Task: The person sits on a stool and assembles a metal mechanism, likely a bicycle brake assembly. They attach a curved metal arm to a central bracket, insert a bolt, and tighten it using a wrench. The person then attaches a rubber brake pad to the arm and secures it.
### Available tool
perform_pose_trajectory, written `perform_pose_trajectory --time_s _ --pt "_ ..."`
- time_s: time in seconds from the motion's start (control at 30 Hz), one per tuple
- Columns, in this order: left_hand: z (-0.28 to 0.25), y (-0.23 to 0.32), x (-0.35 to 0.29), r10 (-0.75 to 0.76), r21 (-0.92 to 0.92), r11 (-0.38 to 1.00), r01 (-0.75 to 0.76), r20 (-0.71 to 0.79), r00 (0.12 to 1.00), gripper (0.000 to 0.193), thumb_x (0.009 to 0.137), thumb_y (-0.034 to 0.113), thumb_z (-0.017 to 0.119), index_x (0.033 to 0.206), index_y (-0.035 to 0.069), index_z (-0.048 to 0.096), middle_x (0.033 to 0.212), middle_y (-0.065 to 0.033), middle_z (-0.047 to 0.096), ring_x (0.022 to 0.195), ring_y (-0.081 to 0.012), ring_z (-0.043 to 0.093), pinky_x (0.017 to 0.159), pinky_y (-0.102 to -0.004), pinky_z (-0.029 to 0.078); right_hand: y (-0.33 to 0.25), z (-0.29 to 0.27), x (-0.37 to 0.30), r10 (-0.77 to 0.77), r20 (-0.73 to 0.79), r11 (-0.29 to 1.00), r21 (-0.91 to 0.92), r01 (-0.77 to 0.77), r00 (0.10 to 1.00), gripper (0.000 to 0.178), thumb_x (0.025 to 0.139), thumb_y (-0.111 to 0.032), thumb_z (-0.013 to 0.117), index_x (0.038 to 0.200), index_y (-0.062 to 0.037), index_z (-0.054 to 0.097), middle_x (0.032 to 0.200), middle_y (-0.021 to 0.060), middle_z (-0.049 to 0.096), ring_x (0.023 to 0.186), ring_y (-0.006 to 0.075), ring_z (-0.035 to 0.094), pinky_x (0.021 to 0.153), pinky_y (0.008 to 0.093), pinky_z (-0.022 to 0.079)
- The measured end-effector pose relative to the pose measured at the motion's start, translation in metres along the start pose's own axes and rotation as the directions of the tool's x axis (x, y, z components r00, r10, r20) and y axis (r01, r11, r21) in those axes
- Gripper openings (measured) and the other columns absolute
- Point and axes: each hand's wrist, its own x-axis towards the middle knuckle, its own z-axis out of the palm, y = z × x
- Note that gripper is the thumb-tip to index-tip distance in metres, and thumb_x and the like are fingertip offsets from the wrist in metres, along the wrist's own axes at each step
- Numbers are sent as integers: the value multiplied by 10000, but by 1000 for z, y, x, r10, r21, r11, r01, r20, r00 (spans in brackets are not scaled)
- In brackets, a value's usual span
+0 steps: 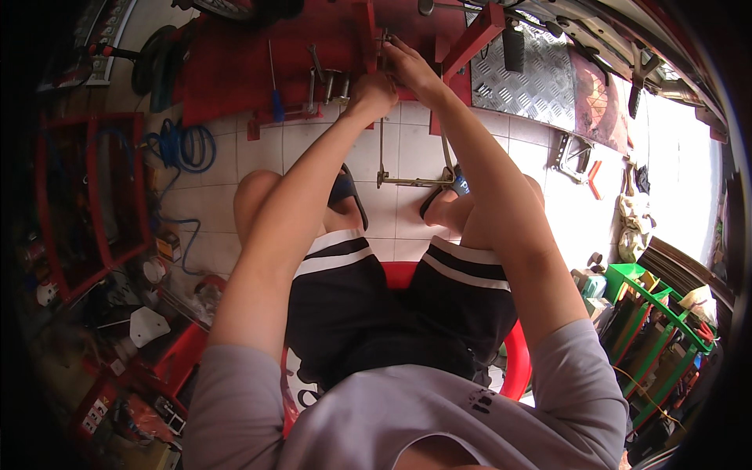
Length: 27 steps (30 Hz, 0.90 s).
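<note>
At the front edge of a red work platform [227,78], both my arms reach forward and my hands come together. My left hand [374,95] is closed around the upper part of a thin, brass-coloured metal frame [415,182], whose rods and crossbar extend back toward my feet. Just beyond it on the right, my right hand [411,69] has its fingers bent at the frame's far end, beside a red upright post [366,35]. What its fingertips grip is hidden. Left of my hands lie a blue-handled screwdriver [277,106], wrenches [311,90] and small metal cylinders [330,84].
A slanting red post [474,43] and a diamond-plate metal sheet [521,82] are to the right. A coiled blue hose [184,147] lies on the tiled floor [258,149] at left, near a red rack [92,200]. A green rack [658,305] stands at lower right.
</note>
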Motion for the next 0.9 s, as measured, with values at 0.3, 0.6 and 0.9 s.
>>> perform_pose_trajectory --time_s 0.3,0.6,0.9 --pt "-3 5 0 1 7 1000 -1 19 1000 215 803 191 564 838 0 657 783 -150 663 723 -348 653 656 -421 534 21 -10 22 -20 -128 997 -78 10 992 434 895 -375 458 1148 -57 610 1045 191 648 999 307 610 860 359 454" --pt "-4 21 -7 -125 -217 972 89 -157 980 157 786 150 594 814 18 674 837 -160 665 782 -324 660 690 -393 543 -1 -18 8 -30 -210 973 -228 -19 977 356 942 -268 455 1056 28 617 929 87 648 827 149 610 757 286 499" --pt "6 19 -12 -150 -321 945 63 -253 956 239 857 149 512 739 -17 637 703 -209 635 686 -360 643 643 -421 524 15 -17 17 44 -243 999 21 -41 969 411 852 -323 488 1042 -4 663 929 120 674 847 202 630 781 317 483"
